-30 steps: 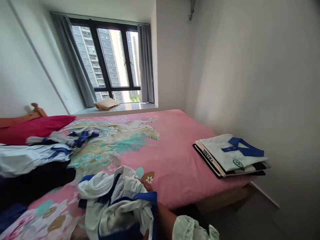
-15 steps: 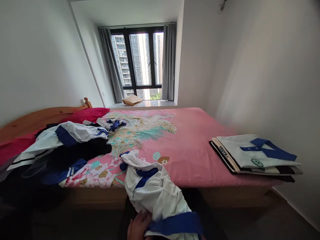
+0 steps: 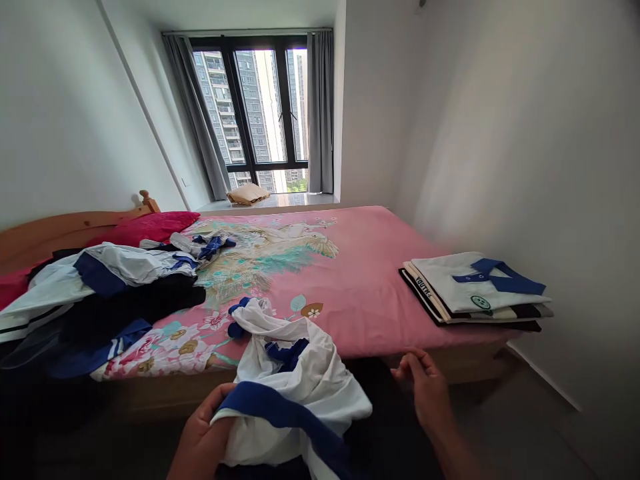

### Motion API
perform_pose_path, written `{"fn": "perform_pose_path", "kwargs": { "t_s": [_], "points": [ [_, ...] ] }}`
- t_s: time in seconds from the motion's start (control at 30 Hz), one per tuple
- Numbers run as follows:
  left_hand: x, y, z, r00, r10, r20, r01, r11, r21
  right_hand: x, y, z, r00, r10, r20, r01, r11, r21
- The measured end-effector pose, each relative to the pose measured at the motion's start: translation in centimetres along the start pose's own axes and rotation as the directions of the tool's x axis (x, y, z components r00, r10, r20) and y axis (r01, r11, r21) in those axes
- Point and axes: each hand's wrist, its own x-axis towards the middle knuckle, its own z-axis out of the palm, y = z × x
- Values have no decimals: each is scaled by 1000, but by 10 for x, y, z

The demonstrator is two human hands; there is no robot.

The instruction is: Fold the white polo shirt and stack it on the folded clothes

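Note:
A white shirt with blue trim [image 3: 320, 380] lies bunched over the bed's near edge and hangs down towards me. My left hand [image 3: 207, 427] grips it by a wide blue band, thumb on top and fingers beneath the cloth. To the right of the shirt, clear of it, my right hand [image 3: 423, 383] hovers by the bed's front edge. Its fingers are curled together and no cloth shows in them. The far end of the shirt, with a dark blue bit, rests on the pink floral bedsheet [image 3: 365, 287].
A stack of folded shirts [image 3: 475, 287] sits at the bed's right corner, a white polo with blue collar on top. On the left lies a loose heap of clothes [image 3: 135, 280]. Behind it are a red pillow [image 3: 155, 227] and wooden headboard [image 3: 65, 223].
My left hand has come up with the blue band, raising it towards the left. My right hand now shows to the right of the shirt. The view has shifted right.

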Motion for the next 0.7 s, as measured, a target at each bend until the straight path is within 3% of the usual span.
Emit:
{"fn": "perform_pose_path", "kwargs": {
  "t_s": [0.07, 0.17, 0.27, 0.33, 0.4, 0.47, 0.53, 0.6, 0.7],
  "points": [
    [2, 1, 0, 995, -58, 82, 58, 998, -8, -1, -16, -3, 1000, -21, -3, 21, 999, 28],
    [-3, 1, 12, 993, -62, 98, 64, 998, -11, -28, -25, 4, 970, 22, 240, 9, 992, -126],
    [-22, 7, 34, 991, -15, 135, 13, 1000, 11, -71, -15, 22, 817, 140, 559, 102, 920, -379],
    [-38, 13, 49, 975, 17, 220, -24, 999, 27, -91, -2, 36, 714, 190, 673, 238, 839, -490],
    [-52, 19, 58, 949, 14, 316, -29, 999, 41, -97, 9, 45, 668, 209, 714, 328, 779, -535],
    [-60, 24, 61, 936, -25, 351, 19, 1000, 20, -91, 16, 47, 679, 216, 702, 339, 756, -560],
    [-59, 28, 58, 949, -82, 303, 107, 992, -65, -84, 19, 42, 724, 248, 644, 325, 700, -635],
    [-53, 31, 54, 966, -143, 215, 186, 963, -196, -82, 21, 34, 726, 321, 608, 340, 601, -723],
    [-44, 35, 51, 965, -212, 152, 252, 909, -333, -92, 23, 27, 626, 459, 631, 443, 456, -772]
  ]
}}
